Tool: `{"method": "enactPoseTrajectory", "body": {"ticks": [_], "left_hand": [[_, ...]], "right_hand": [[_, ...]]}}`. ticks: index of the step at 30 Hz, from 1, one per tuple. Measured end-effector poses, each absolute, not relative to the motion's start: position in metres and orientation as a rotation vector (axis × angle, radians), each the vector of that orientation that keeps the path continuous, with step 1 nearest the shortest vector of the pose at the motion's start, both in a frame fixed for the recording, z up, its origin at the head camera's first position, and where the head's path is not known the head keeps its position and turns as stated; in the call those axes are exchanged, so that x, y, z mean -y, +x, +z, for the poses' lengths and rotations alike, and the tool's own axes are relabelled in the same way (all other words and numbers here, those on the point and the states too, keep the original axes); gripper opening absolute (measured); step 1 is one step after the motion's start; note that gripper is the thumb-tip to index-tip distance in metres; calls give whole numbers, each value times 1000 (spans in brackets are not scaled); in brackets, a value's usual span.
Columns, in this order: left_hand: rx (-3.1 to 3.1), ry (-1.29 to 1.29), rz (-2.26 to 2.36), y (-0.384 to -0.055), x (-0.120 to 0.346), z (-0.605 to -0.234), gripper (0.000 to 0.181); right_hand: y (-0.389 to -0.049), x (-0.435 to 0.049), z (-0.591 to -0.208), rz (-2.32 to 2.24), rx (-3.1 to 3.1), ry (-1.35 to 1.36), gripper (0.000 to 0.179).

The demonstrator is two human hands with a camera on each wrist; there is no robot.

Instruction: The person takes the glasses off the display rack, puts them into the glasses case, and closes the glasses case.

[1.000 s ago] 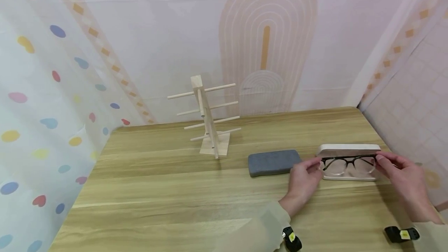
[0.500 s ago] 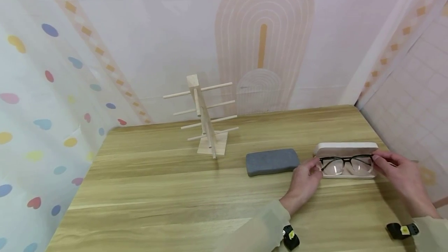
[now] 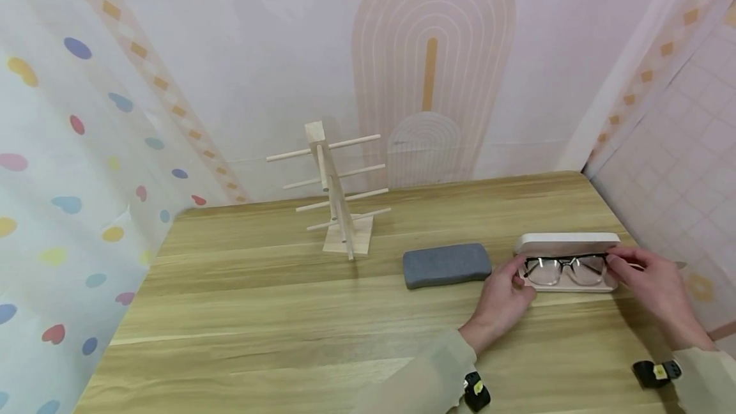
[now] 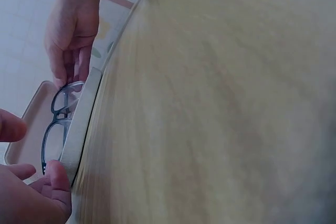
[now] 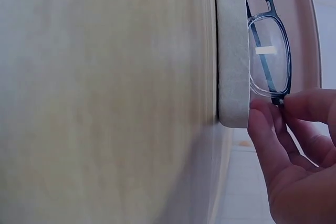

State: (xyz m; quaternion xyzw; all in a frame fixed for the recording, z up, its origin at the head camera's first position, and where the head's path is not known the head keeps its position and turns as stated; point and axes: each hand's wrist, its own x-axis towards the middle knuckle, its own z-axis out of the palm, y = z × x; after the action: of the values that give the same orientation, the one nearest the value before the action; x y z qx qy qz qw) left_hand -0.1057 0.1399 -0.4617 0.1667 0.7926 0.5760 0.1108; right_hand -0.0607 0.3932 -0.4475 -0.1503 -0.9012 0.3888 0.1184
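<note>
A pair of eyeglasses with a dark upper rim and clear lower rims sits inside an open white glasses case with a pinkish lining. My right hand pinches the glasses' right hinge corner between thumb and fingertips, as the right wrist view shows at the dark hinge. At the case's left end is my left hand, its thumb and forefinger spread apart. In the left wrist view its fingertips rest at the case's near wall, close beside the glasses' left corner.
A closed grey glasses case lies just left of the left hand. Farther left stands a wooden peg rack with several rods sticking out. The wooden table meets a patterned curtain at the back.
The glasses have gone lower into the white case. My left thumb and forefinger have parted at the glasses' left corner, while the right hand keeps its pinch. The head view has shifted slightly.
</note>
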Motion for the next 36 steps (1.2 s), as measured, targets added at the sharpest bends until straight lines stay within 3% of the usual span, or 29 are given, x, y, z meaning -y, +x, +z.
{"method": "enactPoseTrajectory", "body": {"ticks": [8, 36], "left_hand": [[-2462, 661, 1528, -105, -139, -462, 62], [-2517, 678, 1257, -103, -138, -457, 65]], "right_hand": [[-62, -392, -444, 1022, 2714, -436, 35], [-63, -402, -445, 931, 2918, -186, 34]]}}
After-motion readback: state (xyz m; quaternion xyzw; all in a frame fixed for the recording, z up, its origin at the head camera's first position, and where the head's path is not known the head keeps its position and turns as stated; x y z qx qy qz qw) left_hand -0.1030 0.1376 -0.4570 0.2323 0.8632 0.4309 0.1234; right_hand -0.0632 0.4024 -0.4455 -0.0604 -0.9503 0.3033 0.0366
